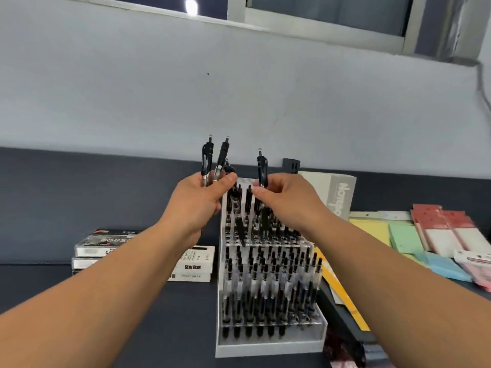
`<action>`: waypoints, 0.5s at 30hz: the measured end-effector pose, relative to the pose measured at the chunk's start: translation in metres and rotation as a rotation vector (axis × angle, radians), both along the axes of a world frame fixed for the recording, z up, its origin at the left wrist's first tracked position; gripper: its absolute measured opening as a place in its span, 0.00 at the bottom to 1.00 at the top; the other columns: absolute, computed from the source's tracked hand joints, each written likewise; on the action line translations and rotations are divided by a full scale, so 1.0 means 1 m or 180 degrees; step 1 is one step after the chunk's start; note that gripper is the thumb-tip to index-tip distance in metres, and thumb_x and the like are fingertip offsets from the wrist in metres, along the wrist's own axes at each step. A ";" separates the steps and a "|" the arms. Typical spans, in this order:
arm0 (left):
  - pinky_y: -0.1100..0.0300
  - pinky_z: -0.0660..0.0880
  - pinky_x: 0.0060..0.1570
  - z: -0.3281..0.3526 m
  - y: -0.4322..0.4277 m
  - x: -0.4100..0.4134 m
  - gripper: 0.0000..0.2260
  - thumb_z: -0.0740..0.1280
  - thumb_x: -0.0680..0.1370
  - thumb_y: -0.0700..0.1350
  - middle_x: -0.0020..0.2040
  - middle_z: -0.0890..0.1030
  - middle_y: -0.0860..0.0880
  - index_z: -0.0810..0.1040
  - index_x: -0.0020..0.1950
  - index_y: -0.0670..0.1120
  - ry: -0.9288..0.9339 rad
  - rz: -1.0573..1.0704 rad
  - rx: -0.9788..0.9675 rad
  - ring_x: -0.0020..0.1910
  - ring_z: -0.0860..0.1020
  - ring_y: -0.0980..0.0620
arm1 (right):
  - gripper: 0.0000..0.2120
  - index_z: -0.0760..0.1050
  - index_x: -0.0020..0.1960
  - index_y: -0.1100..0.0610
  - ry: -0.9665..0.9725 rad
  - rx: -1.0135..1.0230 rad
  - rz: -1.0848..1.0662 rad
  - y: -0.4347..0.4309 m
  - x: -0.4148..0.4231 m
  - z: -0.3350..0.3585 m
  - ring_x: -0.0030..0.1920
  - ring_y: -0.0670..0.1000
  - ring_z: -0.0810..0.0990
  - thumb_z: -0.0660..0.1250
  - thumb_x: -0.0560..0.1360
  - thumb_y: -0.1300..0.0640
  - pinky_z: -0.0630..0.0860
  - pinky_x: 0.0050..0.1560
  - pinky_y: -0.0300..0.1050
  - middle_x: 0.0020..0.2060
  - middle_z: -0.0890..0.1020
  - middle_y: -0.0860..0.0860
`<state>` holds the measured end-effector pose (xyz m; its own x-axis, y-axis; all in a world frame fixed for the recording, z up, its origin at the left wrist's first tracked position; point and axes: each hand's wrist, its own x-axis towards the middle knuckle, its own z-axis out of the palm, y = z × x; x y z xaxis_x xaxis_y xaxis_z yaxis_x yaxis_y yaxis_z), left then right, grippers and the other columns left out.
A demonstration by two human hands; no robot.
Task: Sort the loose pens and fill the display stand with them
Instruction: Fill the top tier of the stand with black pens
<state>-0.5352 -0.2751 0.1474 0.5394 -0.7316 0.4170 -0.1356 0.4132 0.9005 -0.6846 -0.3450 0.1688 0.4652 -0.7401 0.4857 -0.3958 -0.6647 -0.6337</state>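
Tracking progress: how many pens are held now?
4: left hand grips three, an outer pen, a middle pen and a short pen; right hand pinches a single pen. Others may be hidden.

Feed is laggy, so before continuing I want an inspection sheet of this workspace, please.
Surface: dark grey tabletop.
Job's things: clear acrylic tiered display stand holding many black pens, top tier partly filled; bundle of black click pens; single black pen.
Clutter: stacked black-and-white pen cartons left of stand; pastel paper pads and upright grey box right.
Hands: left hand grips the bundle; right hand pinches the single pen above the top tier.
Cables: dark cable on the wall, far right.
Surroundings: pale grey wall, window frame above.
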 end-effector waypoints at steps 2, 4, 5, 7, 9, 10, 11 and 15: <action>0.66 0.68 0.31 -0.001 -0.004 0.003 0.07 0.72 0.74 0.51 0.25 0.72 0.61 0.77 0.43 0.49 -0.0041 0.0116 0.0029 0.27 0.66 0.58 | 0.09 0.80 0.54 0.49 0.0109 -0.0172 -0.0088 -0.009 0.004 0.000 0.45 0.45 0.77 0.67 0.76 0.48 0.69 0.45 0.38 0.44 0.80 0.45; 0.66 0.68 0.31 -0.003 -0.007 0.008 0.07 0.72 0.74 0.51 0.27 0.74 0.61 0.78 0.43 0.49 -0.0052 0.0177 0.0050 0.27 0.67 0.59 | 0.07 0.80 0.51 0.50 0.0228 -0.0331 -0.0187 -0.016 0.010 -0.003 0.43 0.44 0.76 0.68 0.76 0.49 0.68 0.43 0.37 0.41 0.79 0.44; 0.66 0.68 0.31 -0.003 -0.009 0.010 0.07 0.72 0.74 0.51 0.28 0.74 0.60 0.78 0.43 0.49 -0.0055 0.0197 0.0066 0.27 0.67 0.59 | 0.06 0.79 0.49 0.51 0.0312 -0.0409 -0.0259 -0.018 0.013 -0.005 0.40 0.43 0.75 0.69 0.75 0.49 0.68 0.39 0.36 0.38 0.77 0.43; 0.66 0.69 0.31 -0.003 -0.012 0.015 0.07 0.72 0.74 0.51 0.31 0.75 0.58 0.79 0.44 0.49 -0.0090 0.0211 0.0104 0.27 0.67 0.58 | 0.08 0.77 0.44 0.52 0.0461 -0.0553 -0.0393 -0.024 0.021 -0.009 0.37 0.43 0.74 0.70 0.75 0.48 0.64 0.32 0.32 0.34 0.75 0.42; 0.65 0.70 0.32 -0.003 -0.016 0.020 0.08 0.72 0.73 0.51 0.34 0.76 0.56 0.79 0.45 0.48 -0.0115 0.0205 0.0133 0.27 0.67 0.57 | 0.10 0.77 0.42 0.53 0.0582 -0.0573 -0.0489 -0.029 0.028 -0.013 0.36 0.44 0.74 0.71 0.74 0.47 0.64 0.32 0.33 0.33 0.75 0.43; 0.64 0.70 0.33 -0.003 -0.017 0.022 0.08 0.73 0.73 0.51 0.34 0.76 0.55 0.79 0.46 0.48 -0.0125 0.0198 0.0145 0.28 0.68 0.57 | 0.11 0.76 0.40 0.53 0.0652 -0.0551 -0.0527 -0.030 0.030 -0.014 0.35 0.44 0.74 0.71 0.74 0.47 0.65 0.32 0.34 0.33 0.75 0.44; 0.64 0.70 0.34 -0.003 -0.019 0.025 0.08 0.73 0.73 0.51 0.34 0.76 0.56 0.80 0.46 0.48 -0.0138 0.0179 0.0155 0.28 0.68 0.57 | 0.12 0.74 0.38 0.52 0.0739 -0.0531 -0.0572 -0.032 0.033 -0.016 0.35 0.44 0.74 0.71 0.74 0.47 0.66 0.32 0.35 0.33 0.75 0.44; 0.64 0.69 0.33 -0.004 -0.025 0.035 0.08 0.73 0.73 0.51 0.28 0.74 0.60 0.80 0.47 0.48 -0.0211 0.0101 0.0205 0.28 0.68 0.58 | 0.15 0.77 0.43 0.55 0.0890 -0.0474 -0.0710 -0.034 0.041 -0.017 0.39 0.47 0.77 0.71 0.72 0.43 0.70 0.36 0.38 0.37 0.80 0.48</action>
<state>-0.4999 -0.3000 0.1431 0.5355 -0.7411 0.4050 -0.2079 0.3492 0.9137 -0.6441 -0.3791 0.1523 0.4304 -0.7690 0.4726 -0.6849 -0.6193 -0.3840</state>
